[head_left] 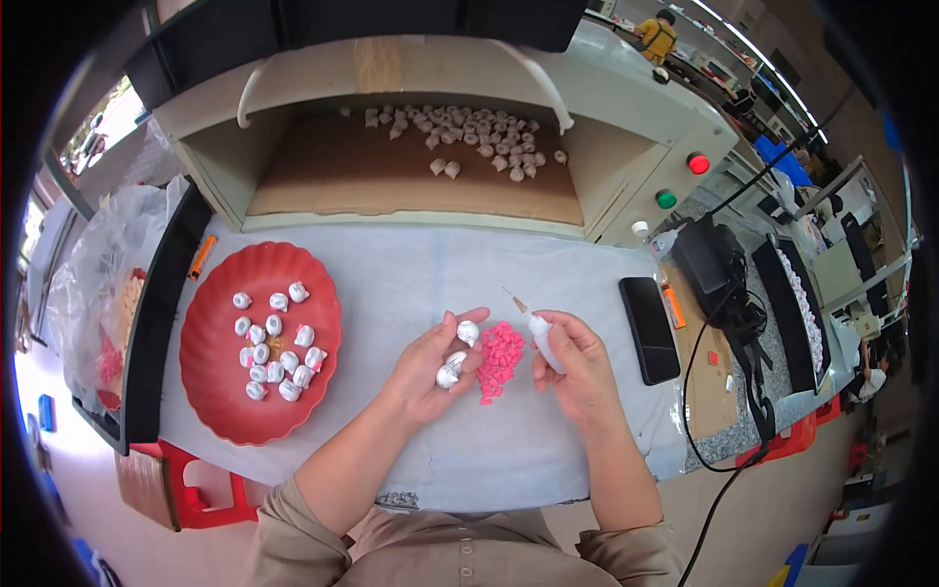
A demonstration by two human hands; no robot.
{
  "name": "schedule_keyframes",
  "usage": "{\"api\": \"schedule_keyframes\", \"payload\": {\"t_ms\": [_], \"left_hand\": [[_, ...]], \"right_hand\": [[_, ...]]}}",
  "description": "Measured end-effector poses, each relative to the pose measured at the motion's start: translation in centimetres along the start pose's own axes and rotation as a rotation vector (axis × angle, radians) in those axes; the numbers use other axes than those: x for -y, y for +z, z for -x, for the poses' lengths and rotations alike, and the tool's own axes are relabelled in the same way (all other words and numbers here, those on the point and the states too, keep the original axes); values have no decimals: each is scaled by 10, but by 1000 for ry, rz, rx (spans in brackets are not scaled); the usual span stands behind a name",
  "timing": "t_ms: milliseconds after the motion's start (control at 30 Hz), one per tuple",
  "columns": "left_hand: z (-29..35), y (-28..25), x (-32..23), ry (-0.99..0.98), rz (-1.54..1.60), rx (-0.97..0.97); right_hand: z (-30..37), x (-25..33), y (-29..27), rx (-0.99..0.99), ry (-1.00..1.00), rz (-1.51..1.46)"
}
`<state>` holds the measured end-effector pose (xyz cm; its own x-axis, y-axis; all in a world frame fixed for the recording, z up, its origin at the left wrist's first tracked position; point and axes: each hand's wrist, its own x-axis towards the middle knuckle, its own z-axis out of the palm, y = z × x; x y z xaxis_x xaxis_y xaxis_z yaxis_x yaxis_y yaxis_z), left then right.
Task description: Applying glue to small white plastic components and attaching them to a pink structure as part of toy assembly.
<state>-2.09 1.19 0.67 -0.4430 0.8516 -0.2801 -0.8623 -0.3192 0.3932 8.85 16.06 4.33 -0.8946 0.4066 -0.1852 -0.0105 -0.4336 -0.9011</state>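
Note:
My left hand [432,366] is closed around small white rounded pieces. One white piece [468,333] is held up at the fingertips, and more white pieces [450,372] rest lower against the fingers. My right hand [579,367] grips a small white squeeze bottle [544,342] with a thin needle tip pointing up and to the left. On the covered table between my hands lies a pile of small pink pieces [501,354]. To the left, a red scalloped dish [220,401] holds several similar white pieces, some with pink bits on them.
An open metal cabinet [616,166] at the back holds many white pieces on a brown board. At right are a phone [648,328], an orange marker-like item [673,305], a black adapter with cables [706,256] and a black tray [787,303]. A plastic-lined black bin [147,362] stands left.

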Motion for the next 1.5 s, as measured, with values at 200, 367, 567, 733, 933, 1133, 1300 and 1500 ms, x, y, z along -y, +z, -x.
{"api": "schedule_keyframes", "payload": {"t_ms": [200,367,567,733,933,1133,1300,1500], "left_hand": [[-2,-8,4,-23,-28,22],[-1,-4,8,-19,-85,25],[5,8,4,-60,-204,5],[5,4,6,-61,-299,64],[3,2,5,-99,-199,40],[0,1,9,-55,-155,109],[1,4,11,-35,-216,146],[0,-1,12,-39,-236,195]], "right_hand": [[-3,-8,-7,-15,-23,-93],[3,-7,-1,-187,-195,-74],[7,-2,-5,-81,-297,-121],[9,-1,-9,-99,-375,-109],[13,-1,-3,-68,-519,-66],[18,-11,-7,-54,-755,474],[18,-13,-8,-64,-775,565],[16,-15,-9,-59,-738,557]]}}
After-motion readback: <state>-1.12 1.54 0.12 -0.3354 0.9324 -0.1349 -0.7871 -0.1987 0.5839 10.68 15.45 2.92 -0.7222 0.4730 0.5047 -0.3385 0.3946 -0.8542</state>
